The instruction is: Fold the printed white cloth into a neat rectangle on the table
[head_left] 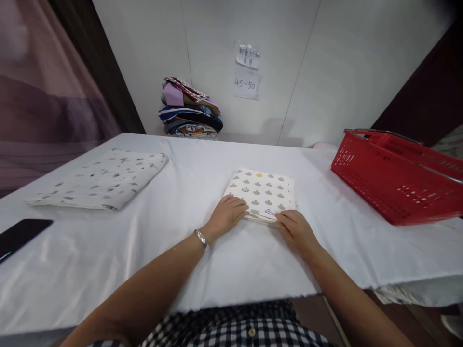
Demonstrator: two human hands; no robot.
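A folded cream cloth (260, 190) with rows of grey mushroom-like prints lies flat in the middle of the table. A few of its prints are yellow, green and purple. My left hand (228, 215), with a silver bracelet at the wrist, is closed on the cloth's near left corner. At the near right corner, my right hand (294, 226) pinches the edge between thumb and fingers. The layers of the fold show along the near edge between both hands. My left thumb is mostly hidden.
A white cloth with grey prints (108, 178) lies folded at the left, a black phone (21, 236) nearer me. A red plastic basket (398, 178) stands at the right. Piled folded fabrics (191, 111) sit against the back wall. White cloth covers the table (195, 164).
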